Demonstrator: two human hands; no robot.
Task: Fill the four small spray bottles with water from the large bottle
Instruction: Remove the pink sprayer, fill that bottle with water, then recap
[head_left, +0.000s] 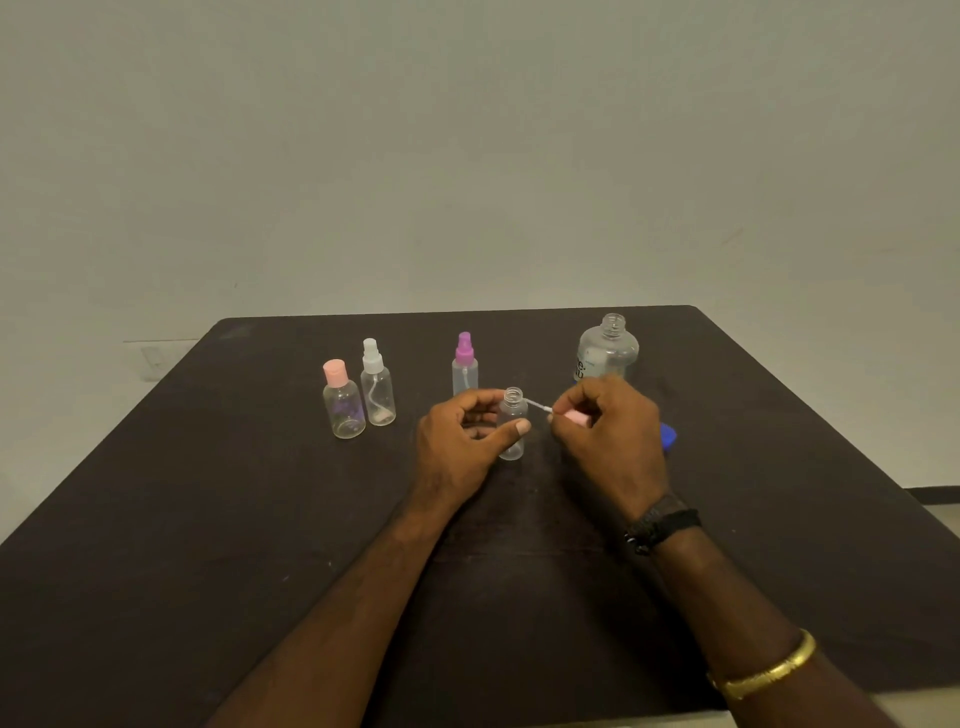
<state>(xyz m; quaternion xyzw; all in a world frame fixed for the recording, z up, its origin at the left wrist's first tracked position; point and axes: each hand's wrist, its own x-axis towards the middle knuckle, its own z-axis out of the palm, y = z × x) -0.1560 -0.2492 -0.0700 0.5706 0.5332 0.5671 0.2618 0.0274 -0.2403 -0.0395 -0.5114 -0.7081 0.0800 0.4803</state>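
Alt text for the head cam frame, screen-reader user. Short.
A person's left hand holds a small uncapped bottle upright at a dark table while the right hand pinches a pink spray cap, its dip tube by the neck. Around them stand a pink-lidded bottle, white sprayer bottle, purple sprayer bottle, the open large bottle and a blue cap.

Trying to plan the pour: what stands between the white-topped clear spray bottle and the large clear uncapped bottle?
The head view shows the purple-topped clear spray bottle standing between them, partly behind the left hand.
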